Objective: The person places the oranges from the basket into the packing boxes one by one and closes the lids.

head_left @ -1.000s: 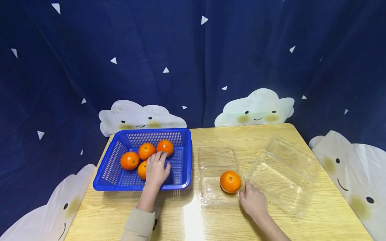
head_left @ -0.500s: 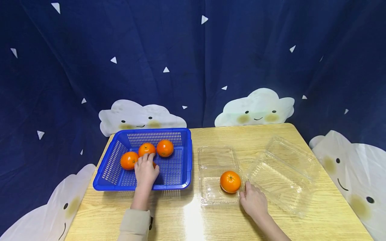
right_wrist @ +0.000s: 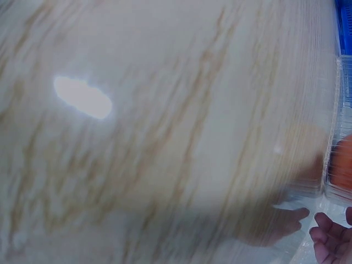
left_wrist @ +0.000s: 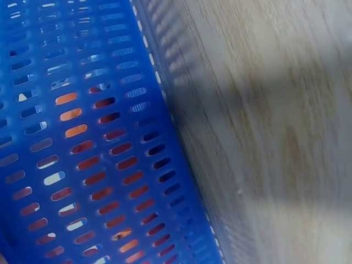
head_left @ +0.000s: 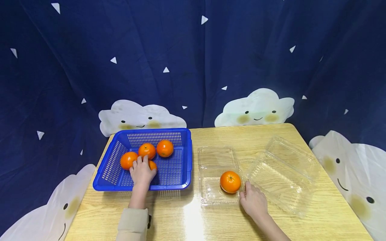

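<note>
My left hand [head_left: 141, 172] reaches into a blue plastic basket [head_left: 101, 180], its fingers curled over an orange [head_left: 153, 165] that shows between forefinger and thumb. Three more oranges lie around it: one on the left [head_left: 128, 160], one behind [head_left: 146, 150] and one at the back right [head_left: 165, 148]. In the left wrist view the basket's slotted wall [left_wrist: 110, 159] hides the hand. My right hand [head_left: 255, 202] rests beside the right edge of an opened clear plastic box [head_left: 208, 192], fingers [right_wrist: 330, 239] loosely bent and holding nothing. A single orange [head_left: 230, 182] sits in that box.
A second opened clear plastic box [head_left: 281, 180] lies slanted at the right of the wooden table [head_left: 175, 217]. Behind the table hangs a dark blue curtain [head_left: 187, 40] with white triangles and smiling clouds.
My left hand has moved left inside the basket, from beside the back-right orange onto the front orange, which has shifted slightly right. The right hand and the boxes have stayed put.
</note>
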A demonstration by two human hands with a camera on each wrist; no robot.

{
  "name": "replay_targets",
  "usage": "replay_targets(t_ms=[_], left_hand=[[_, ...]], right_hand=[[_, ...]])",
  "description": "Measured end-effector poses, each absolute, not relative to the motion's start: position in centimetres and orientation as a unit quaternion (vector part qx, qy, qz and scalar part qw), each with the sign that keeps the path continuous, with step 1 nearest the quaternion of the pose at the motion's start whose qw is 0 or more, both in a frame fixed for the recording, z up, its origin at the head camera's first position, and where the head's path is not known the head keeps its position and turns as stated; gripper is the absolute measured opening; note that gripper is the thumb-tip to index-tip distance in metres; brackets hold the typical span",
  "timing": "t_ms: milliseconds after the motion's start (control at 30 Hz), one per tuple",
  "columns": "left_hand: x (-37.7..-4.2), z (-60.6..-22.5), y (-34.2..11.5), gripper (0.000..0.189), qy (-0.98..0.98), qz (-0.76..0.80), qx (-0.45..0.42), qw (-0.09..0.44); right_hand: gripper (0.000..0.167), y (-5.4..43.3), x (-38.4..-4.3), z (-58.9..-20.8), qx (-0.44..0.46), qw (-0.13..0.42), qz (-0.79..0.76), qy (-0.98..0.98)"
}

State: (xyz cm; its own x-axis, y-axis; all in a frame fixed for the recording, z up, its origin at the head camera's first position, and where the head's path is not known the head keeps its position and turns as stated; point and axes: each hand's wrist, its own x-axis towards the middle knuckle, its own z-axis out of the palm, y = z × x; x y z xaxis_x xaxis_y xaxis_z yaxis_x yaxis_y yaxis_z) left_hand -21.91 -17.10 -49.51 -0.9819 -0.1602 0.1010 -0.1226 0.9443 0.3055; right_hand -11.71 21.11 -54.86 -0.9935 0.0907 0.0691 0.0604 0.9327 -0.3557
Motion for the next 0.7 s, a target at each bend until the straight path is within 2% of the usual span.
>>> replay_targets(t_ms=[533,700], left_hand=[[-22.23,-49.54,-17.41,0.075,-0.980,-0.178,0.087,-0.019],[-22.32,-49.58,-17.50,0.074,-0.980,-0.179,0.079,-0.025]], right_hand=[[0.017,21.06,-11.62,-54.75,-0.039,0.043,0.179,-0.982],[0.016,20.99,-11.68,-54.81,-0.041,0.050,0.178,-0.982]])
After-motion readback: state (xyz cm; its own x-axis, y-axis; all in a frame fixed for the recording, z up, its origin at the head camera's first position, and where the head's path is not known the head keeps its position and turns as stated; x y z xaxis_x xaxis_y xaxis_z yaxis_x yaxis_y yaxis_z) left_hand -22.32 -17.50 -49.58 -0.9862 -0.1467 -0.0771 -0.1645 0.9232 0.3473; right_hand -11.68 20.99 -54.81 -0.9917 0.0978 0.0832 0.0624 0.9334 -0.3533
